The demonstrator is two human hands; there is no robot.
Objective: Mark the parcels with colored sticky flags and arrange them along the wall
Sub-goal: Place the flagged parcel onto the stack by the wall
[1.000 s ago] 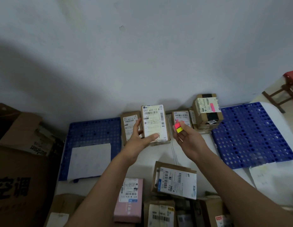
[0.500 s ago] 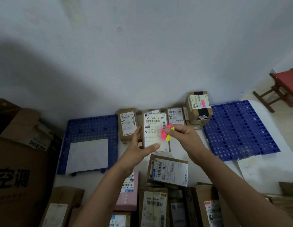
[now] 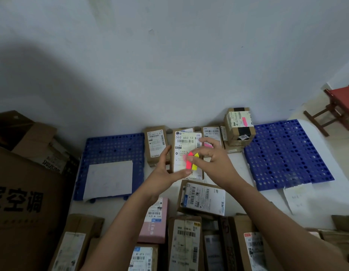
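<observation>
Left hand (image 3: pixel 162 173) grips the parcel (image 3: pixel 186 153) upright, thumb on its left edge, fingertips under the bottom. Right hand (image 3: pixel 214 157) pinches pink and yellow flags (image 3: pixel 191 163) against its label. Behind: more parcels along the wall (image 3: pixel 169 65), blue pallets (image 3: pixel 283 151) on a white floor.

Two blue perforated plastic mats lie on a pale floor (image 3: pixel 316 208) against a grey-white wall (image 3: pixel 169 55) — the left mat (image 3: pixel 111 147) carries a white sheet of paper (image 3: pixel 109 178), the right mat (image 3: pixel 285 153) lies bare. A red stool (image 3: pixel 339 106) stands far right — a large printed cardboard carton (image 3: pixel 23 192) fills the left edge.
</observation>
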